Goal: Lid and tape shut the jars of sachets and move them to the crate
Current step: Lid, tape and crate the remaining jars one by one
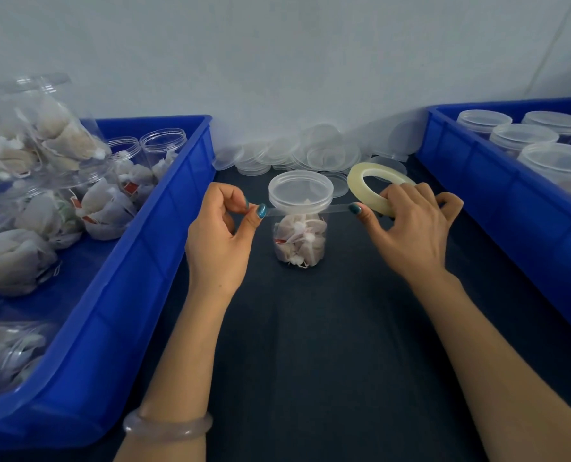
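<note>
Stretching between the two hands, a strip of clear tape (307,209) runs level across the near side of a small clear plastic jar (300,241) packed with white sachets, at the seam just under its translucent round lid (300,191), which sits on the jar's mouth. Whether the strip already touches the jar cannot be told. The jar stands upright on a dark cloth-covered table (310,345).

Left of the jar, the left hand (221,235) pinches the free end of the strip between thumb and forefinger. Right of the jar, the right hand (410,228) grips a pale yellowish roll of tape (370,181), fingers curled over the ring and thumb tip on the strip.

Behind the jar lies a heap of loose clear lids (297,155). Further left of the jar, a blue plastic crate (137,261) holds open jars and bags of sachets. Further right, a second blue crate (510,201) holds lidded jars.
</note>
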`<state>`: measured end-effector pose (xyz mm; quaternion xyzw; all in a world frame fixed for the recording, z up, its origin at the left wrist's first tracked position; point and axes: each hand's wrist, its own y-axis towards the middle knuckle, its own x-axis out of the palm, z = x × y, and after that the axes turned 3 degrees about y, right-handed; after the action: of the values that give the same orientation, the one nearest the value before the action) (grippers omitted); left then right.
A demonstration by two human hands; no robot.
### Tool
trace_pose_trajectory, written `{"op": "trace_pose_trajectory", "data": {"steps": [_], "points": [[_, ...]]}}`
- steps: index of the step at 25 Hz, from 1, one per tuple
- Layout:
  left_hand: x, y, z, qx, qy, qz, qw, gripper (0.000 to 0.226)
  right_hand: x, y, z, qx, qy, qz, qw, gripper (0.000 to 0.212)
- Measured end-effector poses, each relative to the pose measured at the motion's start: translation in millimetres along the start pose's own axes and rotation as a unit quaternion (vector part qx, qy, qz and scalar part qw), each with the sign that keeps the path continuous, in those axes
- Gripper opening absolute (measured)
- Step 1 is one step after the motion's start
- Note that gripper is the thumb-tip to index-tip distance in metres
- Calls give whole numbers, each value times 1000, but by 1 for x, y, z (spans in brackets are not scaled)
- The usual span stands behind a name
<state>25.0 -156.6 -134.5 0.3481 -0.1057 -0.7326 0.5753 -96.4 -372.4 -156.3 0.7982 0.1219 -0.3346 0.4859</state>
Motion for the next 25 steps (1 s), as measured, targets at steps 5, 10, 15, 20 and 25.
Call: {"op": "trace_pose_trajectory", "data": {"steps": [5,10,15,20,25], "points": [[12,0,-8,-13,11,20,1000,29,6,1,-5,10,15,5,1000,54],[35,0,-2,-29,-43,65,997,19,9,3,-8,28,32,2,999,52],[61,-17,10,-71,-141,-41,987,73,10,3,-9,25,33,-1,999,46],[63,14,8,-63,-160,-140,975,117,5,4,-11,28,45,-5,999,52],[60,23,-2,-43,-168,-158,972,83,4,5,-7,13,39,-20,999,46]]}}
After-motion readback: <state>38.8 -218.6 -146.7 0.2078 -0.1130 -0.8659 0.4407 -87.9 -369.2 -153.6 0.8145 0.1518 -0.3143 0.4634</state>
